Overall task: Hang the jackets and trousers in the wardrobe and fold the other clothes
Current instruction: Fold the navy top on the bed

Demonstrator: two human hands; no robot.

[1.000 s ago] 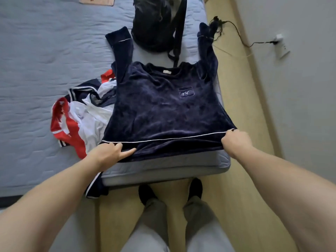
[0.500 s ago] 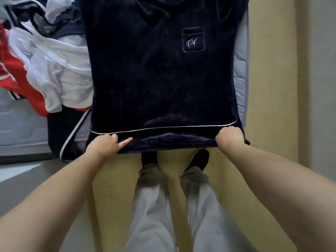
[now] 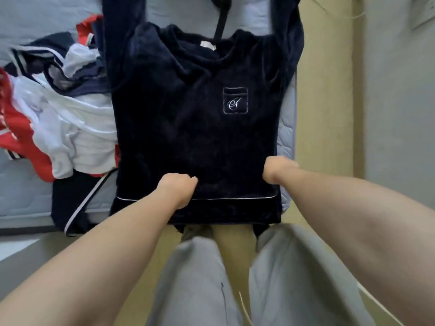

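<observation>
A dark navy velvet top (image 3: 188, 118) with a small embroidered chest pocket lies face up on the corner of the grey-blue bed (image 3: 23, 198). Its sleeves reach away from me, and its white-piped hem hangs over the near bed edge. My left hand (image 3: 179, 188) sits on the lower left part of the top, just above the piping, fingers curled down into the fabric. My right hand (image 3: 280, 169) is curled at the top's right side edge, a little higher. Both sets of fingertips are hidden.
A heap of white, red and navy clothes (image 3: 70, 128) lies left of the top. A dark garment with a white stripe (image 3: 73, 203) hangs over the bed edge. A black strap (image 3: 220, 22) lies beyond the collar. Yellowish floor (image 3: 324, 114) runs along the right, beside a grey wall.
Both hands left the hem corners and moved up onto the top's body, the left one inward. The top was pulled toward me, so its hem now hangs over the edge.
</observation>
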